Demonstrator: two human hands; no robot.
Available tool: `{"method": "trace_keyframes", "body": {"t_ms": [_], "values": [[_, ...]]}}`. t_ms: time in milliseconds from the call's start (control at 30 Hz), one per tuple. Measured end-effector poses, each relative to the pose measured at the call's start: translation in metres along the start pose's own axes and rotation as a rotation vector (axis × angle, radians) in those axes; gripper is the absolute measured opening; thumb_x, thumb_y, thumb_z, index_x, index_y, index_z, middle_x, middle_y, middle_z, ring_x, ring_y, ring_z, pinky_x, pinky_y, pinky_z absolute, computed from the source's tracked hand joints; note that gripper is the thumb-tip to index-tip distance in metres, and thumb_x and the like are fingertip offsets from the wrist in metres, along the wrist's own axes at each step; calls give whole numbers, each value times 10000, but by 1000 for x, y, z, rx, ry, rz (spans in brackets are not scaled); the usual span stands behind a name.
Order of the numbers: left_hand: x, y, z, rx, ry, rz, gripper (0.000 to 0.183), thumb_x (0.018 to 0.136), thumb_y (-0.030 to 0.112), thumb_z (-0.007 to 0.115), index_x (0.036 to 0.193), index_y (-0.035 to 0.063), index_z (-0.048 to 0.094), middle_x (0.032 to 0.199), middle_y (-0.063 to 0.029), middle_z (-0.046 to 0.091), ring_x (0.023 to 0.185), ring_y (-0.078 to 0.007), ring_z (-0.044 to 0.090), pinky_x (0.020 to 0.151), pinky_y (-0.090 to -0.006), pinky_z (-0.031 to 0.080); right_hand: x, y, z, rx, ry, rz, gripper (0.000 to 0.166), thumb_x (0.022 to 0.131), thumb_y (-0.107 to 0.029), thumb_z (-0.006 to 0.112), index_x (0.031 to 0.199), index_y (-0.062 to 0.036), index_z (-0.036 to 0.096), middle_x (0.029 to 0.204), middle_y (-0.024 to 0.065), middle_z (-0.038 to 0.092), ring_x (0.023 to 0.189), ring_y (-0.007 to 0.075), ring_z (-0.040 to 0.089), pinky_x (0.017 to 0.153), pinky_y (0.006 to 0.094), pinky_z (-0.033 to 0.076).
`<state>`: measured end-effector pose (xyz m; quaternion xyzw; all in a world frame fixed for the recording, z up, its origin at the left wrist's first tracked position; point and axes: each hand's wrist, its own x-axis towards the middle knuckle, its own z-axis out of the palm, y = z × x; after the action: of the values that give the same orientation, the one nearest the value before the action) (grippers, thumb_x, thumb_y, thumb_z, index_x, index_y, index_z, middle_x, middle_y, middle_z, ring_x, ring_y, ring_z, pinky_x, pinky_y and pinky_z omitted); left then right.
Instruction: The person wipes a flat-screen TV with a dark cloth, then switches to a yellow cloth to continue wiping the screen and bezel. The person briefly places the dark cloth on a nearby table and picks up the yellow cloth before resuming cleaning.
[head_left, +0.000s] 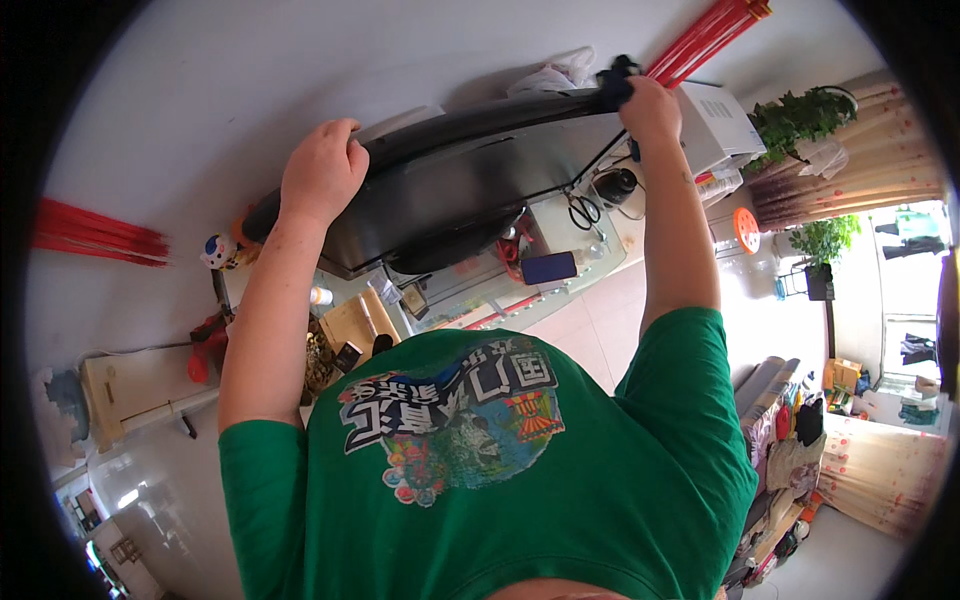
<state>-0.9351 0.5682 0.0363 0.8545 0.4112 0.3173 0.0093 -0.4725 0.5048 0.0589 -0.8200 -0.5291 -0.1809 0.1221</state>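
A black flat-screen television (465, 180) stands before me on a cabinet with a glass top. My left hand (324, 169) is curled at its upper left edge; its fingertips are hidden, so a hold or touch cannot be made out. At the upper right end of the television, my right hand (651, 109) grips a bunched dark cloth (618, 81), close to a red tassel (705, 41). Below the screen lie a dark blue phone (549, 268) and black-handled scissors (582, 211).
A white boxy appliance (716, 124) and a black round container (615, 185) stand at the right. Trailing green plants (799, 124) hang beyond. A small figurine (219, 251) sits left of the television, and a wooden box (358, 322) lies below it.
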Motion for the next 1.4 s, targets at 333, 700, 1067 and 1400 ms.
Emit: {"method": "trace_keyframes", "body": {"t_ms": [333, 700, 1067, 1400], "values": [[-5, -1, -3, 9, 41, 10, 239, 893, 123, 575, 1102, 42, 656, 1054, -148, 693, 970, -360, 659, 837, -454, 550, 17, -113, -37, 211, -353, -577, 446, 771, -77, 606, 1194, -178, 710, 1089, 160, 721, 1021, 366, 679, 896, 448, 553], [-3, 0, -1, 15, 37, 3, 274, 882, 112, 575, 1141, 54, 642, 1071, -137, 686, 966, -345, 662, 847, -446, 554, 55, -62, -29, -203, -422, -184, 327, 881, -252, 564, 1097, -81, 741, 1145, 193, 711, 1095, 342, 679, 945, 465, 532], [-8, -7, -11, -167, 223, 84, 401, 857, -13, 548, 1253, 42, 581, 1292, -165, 611, 1119, -375, 610, 972, -422, 496, -84, -259, -66, 389, -94, -721, 258, 747, -99, 648, 998, -126, 698, 970, 118, 710, 969, 354, 669, 846, 475, 550], [-63, -85, -40, -55, 285, -340, 303, 920, 142, 541, 1182, 30, 645, 1148, -186, 680, 1049, -360, 647, 924, -453, 514, -42, -208, -51, 13, -239, -416, 257, 874, -217, 578, 1083, -158, 715, 1099, 144, 728, 1031, 359, 695, 867, 490, 564]]}}
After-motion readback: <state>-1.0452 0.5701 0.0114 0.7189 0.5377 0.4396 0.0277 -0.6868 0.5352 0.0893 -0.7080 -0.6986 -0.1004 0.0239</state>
